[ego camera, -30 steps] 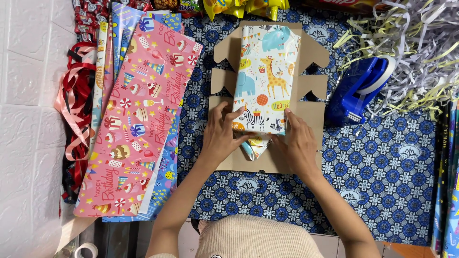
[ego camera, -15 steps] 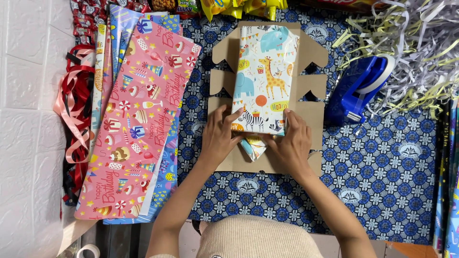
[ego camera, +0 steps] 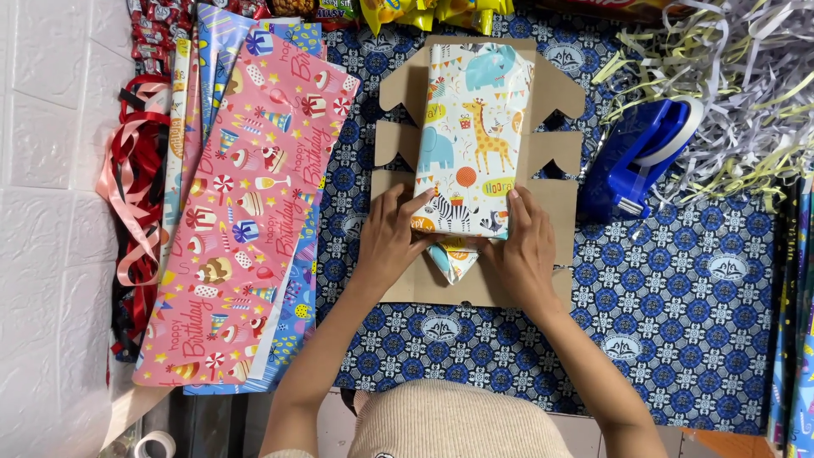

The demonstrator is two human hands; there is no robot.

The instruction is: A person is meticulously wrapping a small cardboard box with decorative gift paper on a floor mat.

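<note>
A: Left hand point(ego camera: 392, 242)?
B: I see it spread flat, fingers pressing the wrapped box point(ego camera: 471, 140) at its 7 o'clock corner.
A: Right hand point(ego camera: 526, 250)?
B: Open too, pressing the 5 o'clock corner, flap point(ego camera: 454, 257) between; box on cardboard point(ego camera: 555, 208).

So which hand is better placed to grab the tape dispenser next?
Probably the right hand: the blue tape dispenser sits on that side of the animal-print wrapped box, nearer to it. The left hand would have to cross over the box and its pointed paper flap.
</note>
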